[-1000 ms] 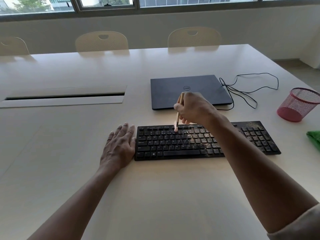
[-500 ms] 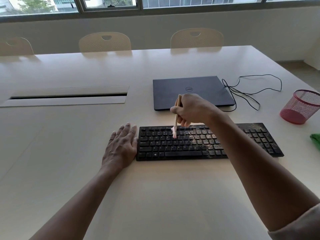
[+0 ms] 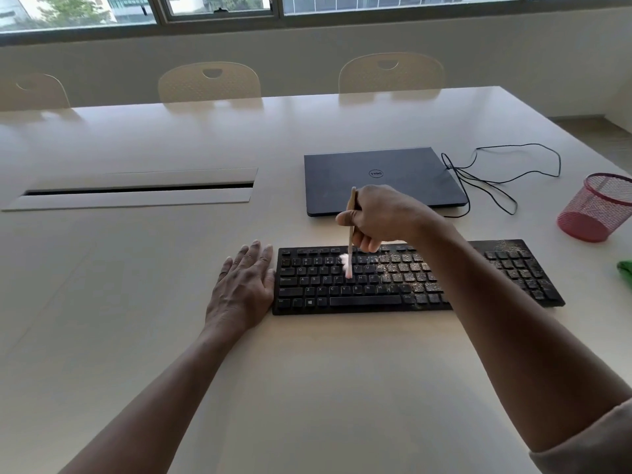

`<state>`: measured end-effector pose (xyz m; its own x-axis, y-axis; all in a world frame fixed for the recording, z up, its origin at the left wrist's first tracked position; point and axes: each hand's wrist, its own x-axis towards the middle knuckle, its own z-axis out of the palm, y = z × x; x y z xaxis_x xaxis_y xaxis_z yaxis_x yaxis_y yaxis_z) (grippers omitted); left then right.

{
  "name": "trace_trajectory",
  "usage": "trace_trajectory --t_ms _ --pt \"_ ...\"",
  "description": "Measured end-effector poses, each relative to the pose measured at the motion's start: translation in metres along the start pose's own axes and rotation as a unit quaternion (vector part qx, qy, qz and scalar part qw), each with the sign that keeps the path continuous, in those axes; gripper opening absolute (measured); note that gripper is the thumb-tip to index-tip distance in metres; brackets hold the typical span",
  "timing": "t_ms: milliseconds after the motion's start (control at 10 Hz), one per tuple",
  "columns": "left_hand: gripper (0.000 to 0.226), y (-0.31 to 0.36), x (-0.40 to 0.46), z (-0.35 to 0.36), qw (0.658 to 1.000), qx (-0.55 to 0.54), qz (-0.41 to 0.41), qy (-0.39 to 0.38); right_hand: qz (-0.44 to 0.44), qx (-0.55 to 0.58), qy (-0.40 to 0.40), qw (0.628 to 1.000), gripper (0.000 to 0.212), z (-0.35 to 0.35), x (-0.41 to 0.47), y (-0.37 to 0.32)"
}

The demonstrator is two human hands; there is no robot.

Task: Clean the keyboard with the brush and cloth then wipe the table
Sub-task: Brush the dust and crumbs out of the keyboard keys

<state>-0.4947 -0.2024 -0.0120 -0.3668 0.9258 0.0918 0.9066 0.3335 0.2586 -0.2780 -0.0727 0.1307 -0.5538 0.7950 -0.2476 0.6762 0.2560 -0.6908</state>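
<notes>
Right hand (image 3: 376,217) clenched around thin wooden brush (image 3: 351,230), handle near upright, pale pink-white bristle tip down on the key rows around the middle-left of the black keyboard (image 3: 342,299). Left hand (image 3: 244,285) released, flat on the worktop (image 3: 307,388), fingers straight, its edge touching the keyboard's left end. Keyboard lying flat across the near-centre of the worktop, long side towards the wearer; left key block looks clean, right half and numpad speckled with light crumbs/dust. Right forearm crossing over the keyboard's right part, hiding some keys. Green cloth (image 3: 625,270) just visible at the right frame edge, on the worktop right of the keyboard, apart from it, mostly cropped. Closed dark Dell laptop (image 3: 393,165) behind the keyboard, near but not touching. Thin black cable (image 3: 513,179) looped on the worktop right of the laptop; where it plugs in, cannot tell. Red mesh cup (image 3: 598,210) upright at the far right, behind the cloth. Cable slot flap (image 3: 136,189) set into the worktop at left, well apart from the keyboard. Three pale chair backs (image 3: 209,82) along the far side, window strip above them
</notes>
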Motion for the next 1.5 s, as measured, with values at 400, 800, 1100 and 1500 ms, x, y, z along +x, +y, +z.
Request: trace_trajectory --t_ms 400,800,1100,1500 --pt "0.054 0.001 0.0 0.0 1.0 0.001 0.001 -0.003 -0.072 0.025 0.064 0.995 0.008 0.013 -0.013 0.007" --pt "0.055 0.002 0.0 -0.001 1.0 -0.005 -0.001 -0.004 -0.097 0.009 0.054 0.994 0.009 0.013 -0.014 0.005" --pt "0.055 0.0 0.0 0.0 1.0 0.0 -0.003 -0.007 -0.082 0.033 0.061 0.994 0.011 0.004 -0.016 0.006" --pt "0.054 0.002 -0.001 0.0 1.0 -0.005 -0.005 0.001 -0.066 0.027 0.015 0.997 0.012 0.014 -0.02 0.0"
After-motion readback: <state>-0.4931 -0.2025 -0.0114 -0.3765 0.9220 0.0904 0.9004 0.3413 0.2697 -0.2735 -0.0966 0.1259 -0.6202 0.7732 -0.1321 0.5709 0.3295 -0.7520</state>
